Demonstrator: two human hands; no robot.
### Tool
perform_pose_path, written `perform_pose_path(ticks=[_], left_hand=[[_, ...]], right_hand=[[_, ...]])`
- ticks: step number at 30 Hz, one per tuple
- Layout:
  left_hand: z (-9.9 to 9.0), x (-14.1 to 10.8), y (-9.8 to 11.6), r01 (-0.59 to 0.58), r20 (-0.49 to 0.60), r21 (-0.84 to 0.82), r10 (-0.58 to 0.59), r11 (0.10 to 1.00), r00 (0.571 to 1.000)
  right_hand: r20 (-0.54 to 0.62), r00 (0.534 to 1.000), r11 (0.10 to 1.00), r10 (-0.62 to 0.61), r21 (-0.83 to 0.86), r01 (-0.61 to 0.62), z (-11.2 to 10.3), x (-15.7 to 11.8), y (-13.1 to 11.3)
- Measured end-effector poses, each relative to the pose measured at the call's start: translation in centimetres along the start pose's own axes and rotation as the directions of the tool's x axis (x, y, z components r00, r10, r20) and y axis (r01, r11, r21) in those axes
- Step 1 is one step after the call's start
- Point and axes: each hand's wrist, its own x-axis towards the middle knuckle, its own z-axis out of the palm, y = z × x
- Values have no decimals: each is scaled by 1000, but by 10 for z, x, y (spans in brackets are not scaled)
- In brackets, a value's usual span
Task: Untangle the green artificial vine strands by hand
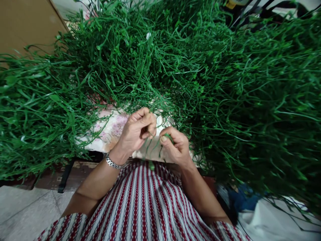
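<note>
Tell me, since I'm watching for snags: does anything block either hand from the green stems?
Nothing visible does. The right hand pinches green stems, and a few hang below the left hand. The leafy heap lies just beyond, with no separate object seen between.

No text, label, brand, number or sign could be read anywhere. On the yellow item (pixel 235 4), cut off by the upper edge, no lettering could be made out. Only a blurred floral print was shown on the pale cover (pixel 117 124), and only woven stripes on the garment (pixel 145 201). On the metal wristband (pixel 113 162), no dial was seen, and no marking could be deciphered on the brown panel (pixel 25 23).
</note>
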Motion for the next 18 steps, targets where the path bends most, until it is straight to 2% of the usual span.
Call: perform_pose_path(ticks=[3,5,8,12,14,18], left_hand=[[-3,-2,-2,-13,5,98,13,995,1000],[-3,-2,-3,-29,-19,123,31,992,999],[-2,-3,-7,-57,-55,150,65,987,996],[-3,-3,-12,-63,-50,194,74,979,996],[-5,-3,-13,-66,-26,241,75,968,997],[-7,-4,-10,-64,-25,317,75,946,997]], right_hand=[[-74,997,979,-31,-201,15,-8,1,-7],[-47,998,962,-52,-271,37,-8,2,-9],[7,999,946,-46,-320,46,1,3,-6],[-25,998,927,-51,-374,38,12,4,2],[-27,997,927,-78,-370,62,12,5,3],[45,993,917,-110,-381,118,6,8,1]])
